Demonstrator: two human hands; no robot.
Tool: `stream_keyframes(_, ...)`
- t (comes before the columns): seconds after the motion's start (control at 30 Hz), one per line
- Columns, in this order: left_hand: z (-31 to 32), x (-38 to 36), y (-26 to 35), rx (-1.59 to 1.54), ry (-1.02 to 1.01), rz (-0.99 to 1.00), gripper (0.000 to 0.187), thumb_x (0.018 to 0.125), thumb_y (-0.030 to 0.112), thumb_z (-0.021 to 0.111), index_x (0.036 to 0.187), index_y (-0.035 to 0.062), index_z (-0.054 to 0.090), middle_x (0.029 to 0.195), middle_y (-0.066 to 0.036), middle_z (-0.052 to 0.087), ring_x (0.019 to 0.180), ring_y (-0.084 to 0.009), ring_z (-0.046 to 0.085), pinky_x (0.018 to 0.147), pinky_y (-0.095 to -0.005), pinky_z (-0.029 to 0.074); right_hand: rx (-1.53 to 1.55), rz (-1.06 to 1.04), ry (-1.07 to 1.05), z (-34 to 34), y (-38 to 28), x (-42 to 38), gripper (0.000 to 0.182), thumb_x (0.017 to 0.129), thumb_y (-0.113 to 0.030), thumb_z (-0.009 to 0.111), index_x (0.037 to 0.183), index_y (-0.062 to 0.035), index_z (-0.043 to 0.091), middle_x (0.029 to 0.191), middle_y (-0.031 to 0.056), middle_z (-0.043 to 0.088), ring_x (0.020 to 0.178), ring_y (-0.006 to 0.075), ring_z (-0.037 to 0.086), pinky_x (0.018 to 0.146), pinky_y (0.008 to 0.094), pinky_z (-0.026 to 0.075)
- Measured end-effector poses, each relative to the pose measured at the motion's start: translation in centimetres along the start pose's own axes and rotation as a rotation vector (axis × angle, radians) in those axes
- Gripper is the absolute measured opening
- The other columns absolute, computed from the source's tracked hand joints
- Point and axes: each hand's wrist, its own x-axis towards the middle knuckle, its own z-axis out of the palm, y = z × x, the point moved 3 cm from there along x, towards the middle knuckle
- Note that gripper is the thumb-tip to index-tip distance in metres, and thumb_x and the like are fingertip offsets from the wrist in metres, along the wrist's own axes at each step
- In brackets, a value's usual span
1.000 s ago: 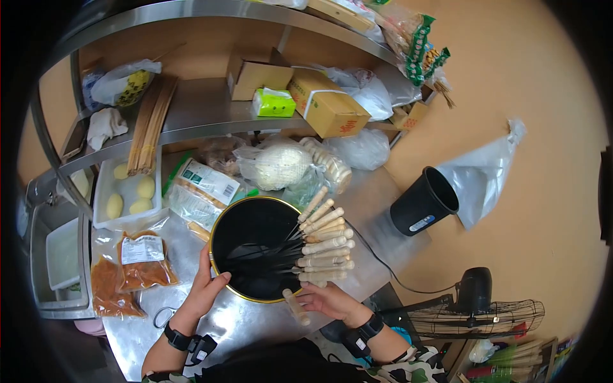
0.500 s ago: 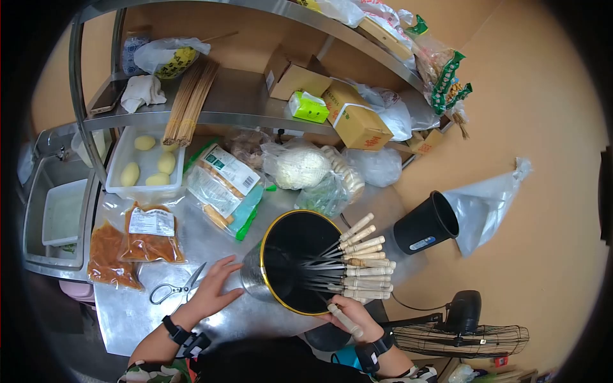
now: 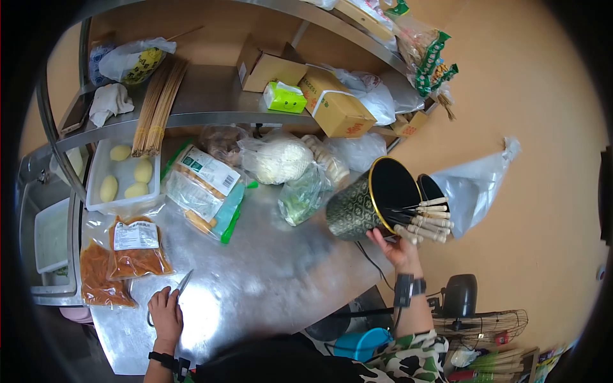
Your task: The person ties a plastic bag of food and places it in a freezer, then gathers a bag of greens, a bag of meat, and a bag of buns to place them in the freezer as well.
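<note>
My left hand is low on the left of the steel table, its fingers closed over the handles of the scissors. The blades point up and away from me, and part of a handle loop shows beside the fingers. On the right, my right hand grips the near side of a dark patterned bucket with a gold rim, with some fingers hidden. Several metal skewers with wooden handles lean out over its right rim, above that hand.
Bags of orange-brown food lie left, below a tub of peeled potatoes. A bread-like package and bagged vegetables sit behind. A black bin stands behind the bucket. A shelf overhangs; a fan stands right.
The bucket of skewers has moved right, toward the black bin, with my right hand at it. My left hand has left the bucket's side and come down onto the scissors. The view has shifted.
</note>
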Motion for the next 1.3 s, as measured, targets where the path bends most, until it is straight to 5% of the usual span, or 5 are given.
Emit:
stream_keyframes(0.33,0.3,1.7,-1.2,0.103,0.117,-0.101,0.031,0.078,0.005,0.051,0.109,0.0054,0.055,0.108,-0.013,0.054,0.101,-0.0309,0.048,0.091,-0.0444,0.034,-0.109,-0.006,0.439,-6.2,-6.1,19.0,0.027,0.091,-0.023,0.051,0.112,-0.0068,0.046,0.120,0.0198,0.041,0.098,0.0430,0.050,0.082,0.0547,0.053)
stream_keyframes(0.73,1.3,2.1,-1.4,0.104,0.099,-0.174,0.036,0.075,0.005,0.051,0.112,0.0063,0.054,0.108,-0.013,0.053,0.103,-0.0321,0.047,0.093,-0.0451,0.033,0.065,-0.062,0.343,-9.3,-3.4,24.4,0.057,0.081,-0.043,0.067,0.122,-0.0079,0.047,0.113,0.0108,0.050,0.102,0.0259,0.052,0.075,0.0377,0.054)
stream_keyframes(0.93,1.0,2.2,-1.2,0.078,0.113,-0.182,0.037,0.074,0.005,0.051,0.111,0.0063,0.054,0.108,-0.013,0.054,0.102,-0.0323,0.048,0.092,-0.0454,0.033,-1.186,-0.695,-0.039,5.5,9.9,23.8,0.077,0.077,-0.024,0.072,0.134,0.0079,0.033,0.126,0.0199,0.049,0.111,0.0293,0.051,0.093,0.0334,0.041)
stream_keyframes(1.13,0.7,2.1,-1.4,0.058,0.141,-0.169,0.035,0.074,0.004,0.052,0.108,0.0061,0.055,0.108,-0.012,0.055,0.102,-0.0320,0.048,0.092,-0.0451,0.034,-1.430,-0.627,0.061,6.5,15.9,23.5,0.052,0.075,-0.010,0.066,0.122,0.0026,0.047,0.107,0.0188,0.061,0.098,0.0308,0.060,0.084,0.0371,0.046)
stream_keyframes(1.3,0.4,1.9,-1.6,0.045,0.149,-0.163,0.033,0.075,0.005,0.052,0.108,0.0055,0.056,0.108,-0.012,0.055,0.102,-0.0314,0.049,0.092,-0.0446,0.034,-1.412,-0.542,-0.099,1.8,16.9,18.0,0.023,0.079,-0.005,0.057,0.101,-0.0022,0.056,0.090,0.0042,0.062,0.083,0.0148,0.058,0.074,0.0285,0.045)
